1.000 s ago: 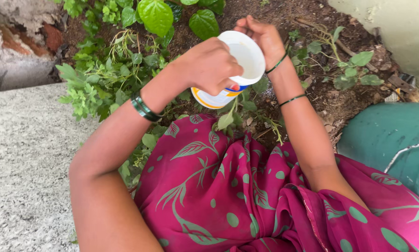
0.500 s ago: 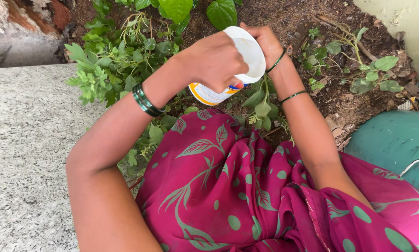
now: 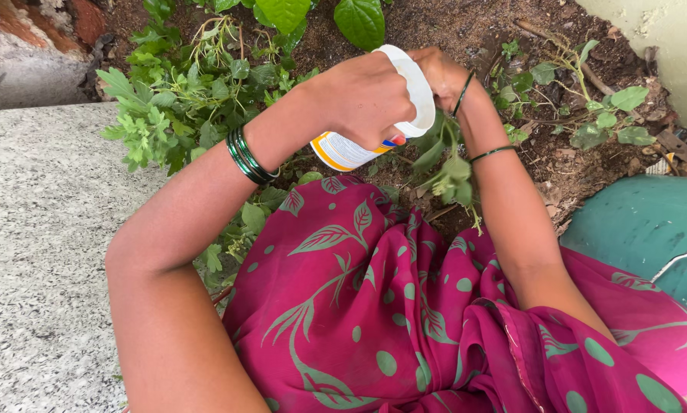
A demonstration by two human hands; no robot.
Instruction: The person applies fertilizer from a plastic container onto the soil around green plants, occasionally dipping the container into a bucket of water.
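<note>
Tilted further since the earlier frame, the smooth white plastic cup point(image 3: 405, 99) is gripped by the left hand point(image 3: 366, 95); its rim is pinched by the right hand point(image 3: 443, 73), above crowded leafy plants point(image 3: 183, 99).

the left hand point(image 3: 363, 99) hid most of the white cup point(image 3: 405, 92), so its inside could not be seen. the right hand point(image 3: 443, 73) was partly behind the cup's rim. the teal barrel point(image 3: 642, 222) was cut off by the edge.
</note>
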